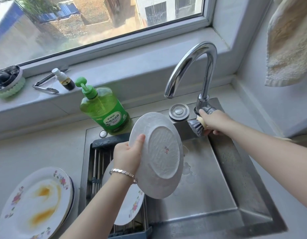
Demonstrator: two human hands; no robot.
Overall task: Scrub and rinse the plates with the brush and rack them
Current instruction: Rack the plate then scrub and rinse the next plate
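Plate – centre frame, held up over the sink, tilted on edge with its underside toward the camera. Small red mark near the middle of the base, and the surface looks streaked and filmy.

Left hand grips the plate's left rim: thumb on the underside, the other fingers hidden behind it. So fingers are clamped on the plate. Bracelet on that wrist.

Right hand is right of centre at the faucet base. Its fingers are curled round the brush, grey bristles pointing left and down toward the sink. One digit of the same hand touches the lever. Spout arcs left, its mouth above the sink's back edge.

Rack – dark frame with metal bars – sits across the sink's left side. Racked plate with a floral rim lies on it, partly hidden by the left forearm and the held plate.

Dirty stack is lower left on the desk, just beside the sink. Its top plate has a floral rim and orange smears.

Soap bottle, green with a pump, stands behind the rack at the sink's back-left corner. A few wet patches show on the sink floor right of the plate.

Sill, upper left: tongs and a small spray bottle. Towel hangs at upper right.
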